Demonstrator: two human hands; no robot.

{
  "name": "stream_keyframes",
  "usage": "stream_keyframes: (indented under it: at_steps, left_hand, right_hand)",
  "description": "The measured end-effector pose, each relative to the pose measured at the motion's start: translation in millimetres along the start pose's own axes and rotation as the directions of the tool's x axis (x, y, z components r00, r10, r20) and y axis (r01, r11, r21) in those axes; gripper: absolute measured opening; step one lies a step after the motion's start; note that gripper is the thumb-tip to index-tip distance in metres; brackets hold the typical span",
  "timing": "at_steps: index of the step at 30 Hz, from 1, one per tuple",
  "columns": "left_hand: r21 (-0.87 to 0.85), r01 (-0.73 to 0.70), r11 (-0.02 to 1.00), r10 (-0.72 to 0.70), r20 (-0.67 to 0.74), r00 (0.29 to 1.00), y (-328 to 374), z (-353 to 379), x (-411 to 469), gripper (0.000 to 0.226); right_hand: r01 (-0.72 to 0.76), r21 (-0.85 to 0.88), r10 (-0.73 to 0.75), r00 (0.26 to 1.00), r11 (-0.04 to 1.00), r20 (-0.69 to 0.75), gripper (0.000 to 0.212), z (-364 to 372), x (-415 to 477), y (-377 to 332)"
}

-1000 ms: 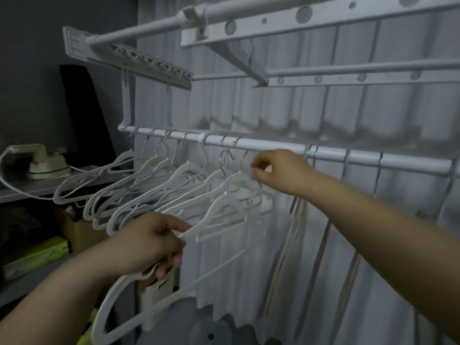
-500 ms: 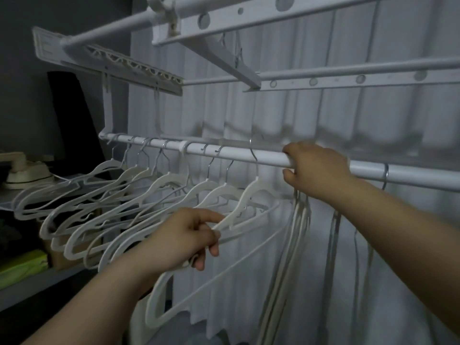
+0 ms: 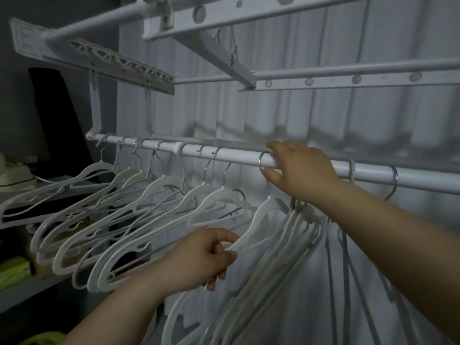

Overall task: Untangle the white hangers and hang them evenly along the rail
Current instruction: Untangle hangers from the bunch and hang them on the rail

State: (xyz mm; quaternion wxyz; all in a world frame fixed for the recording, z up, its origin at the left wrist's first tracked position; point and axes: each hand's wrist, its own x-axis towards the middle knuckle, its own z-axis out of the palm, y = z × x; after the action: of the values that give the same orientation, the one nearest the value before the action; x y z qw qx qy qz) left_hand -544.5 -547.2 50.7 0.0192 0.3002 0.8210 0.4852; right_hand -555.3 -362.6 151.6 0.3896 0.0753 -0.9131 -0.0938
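Note:
A white rail [image 3: 239,155] runs from the left down to the right. Several white hangers [image 3: 154,195] hang from its left half, spread apart and swung to the left. My left hand [image 3: 201,257] pinches the lower arm of one white hanger [image 3: 258,217] whose metal hook [image 3: 261,161] sits on the rail. My right hand [image 3: 301,170] is wrapped over the rail right beside that hook, thumb beneath it. Under my right wrist a bundle of white hangers [image 3: 293,232] hangs bunched together. Two more hooks [image 3: 393,180] sit on the rail further right.
Above is a white drying rack [image 3: 273,78] with bars and a slotted arm [image 3: 119,63]. A white curtain [image 3: 323,120] hangs behind the rail. A grey shelf [image 3: 29,292] at the left carries an iron [image 3: 12,175] and green items.
My right hand slid along the rail and now grips it by the hook. My left hand moved right with the hanger's arm. The hanger hangs apart from the left group.

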Motion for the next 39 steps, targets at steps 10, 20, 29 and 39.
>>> stream_keyframes:
  at_steps: [10, 20, 29, 39]
  left_hand:
    - [0.273, 0.019, 0.962, 0.037, -0.200, 0.979, -5, -13, -2, 0.032]
    - [0.090, 0.016, 0.996, -0.002, -0.147, 0.989, -9, -6, 8, 0.018]
    - [0.484, -0.068, 0.872, 0.358, -0.537, 0.764, -29, -39, 9, 0.018]
    - [0.708, 0.261, 0.656, 0.171, -0.477, 0.862, -54, -55, 13, 0.028]
  right_hand:
    - [0.001, -0.021, 0.001, 0.999, 1.000, 0.054, 0.053, 0, 3, 6]
    - [0.026, -0.028, -0.025, 1.000, 0.999, 0.012, 0.058, 4, 7, 8]
    - [0.130, -0.078, -0.132, 0.991, 0.988, -0.017, 0.048, 14, 21, -3]
    - [0.100, -0.074, -0.109, 0.985, 0.992, -0.133, 0.046, 17, 15, 4]
